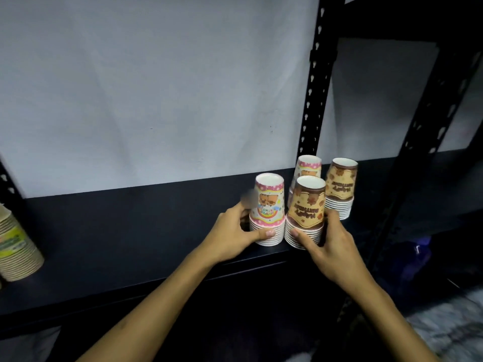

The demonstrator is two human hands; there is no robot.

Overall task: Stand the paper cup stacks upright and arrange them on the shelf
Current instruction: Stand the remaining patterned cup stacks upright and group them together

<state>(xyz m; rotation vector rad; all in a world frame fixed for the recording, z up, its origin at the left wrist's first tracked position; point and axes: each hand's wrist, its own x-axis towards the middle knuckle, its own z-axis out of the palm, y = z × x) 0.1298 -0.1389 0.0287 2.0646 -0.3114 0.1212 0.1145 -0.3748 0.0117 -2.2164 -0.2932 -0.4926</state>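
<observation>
Several paper cup stacks stand rim-down on the dark shelf (pixel 130 231). My left hand (pixel 232 236) grips the pink stack (pixel 268 210) near its rims, thumb across the front. Beside it, my right hand (pixel 332 246) holds the brown stack (pixel 307 210) low down, thumb on its rims. Behind these stand a second pink stack (pixel 308 167), partly hidden, and a second brown stack (pixel 341 186) at the far right.
A taller green-and-beige cup stack (pixel 15 246) stands at the shelf's left edge. Black perforated shelf uprights (pixel 316 87) rise just behind and right of the cups. A white wall backs the shelf. A lower area with blue fabric (pixel 418 252) lies to the right.
</observation>
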